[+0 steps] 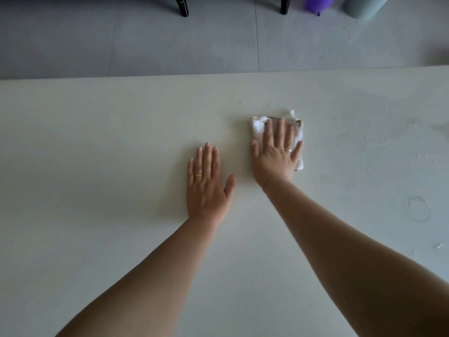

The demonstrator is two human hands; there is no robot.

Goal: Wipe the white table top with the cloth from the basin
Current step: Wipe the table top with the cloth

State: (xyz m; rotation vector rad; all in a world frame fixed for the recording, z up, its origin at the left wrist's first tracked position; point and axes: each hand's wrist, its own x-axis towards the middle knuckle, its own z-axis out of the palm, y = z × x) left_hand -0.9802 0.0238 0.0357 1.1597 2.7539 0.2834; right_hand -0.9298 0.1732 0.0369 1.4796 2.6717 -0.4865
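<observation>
Both forearms reach out over the white tabletop. Flat and empty, fingers together, the left hand presses down, seemingly to brace the body. Just beside it, the right hand lies spread open on the folded white cloth, pinning it by palm pressure rather than gripping. Water droplets and a wet ring sit to the right, nothing blocking the way. No basin shows.
</observation>
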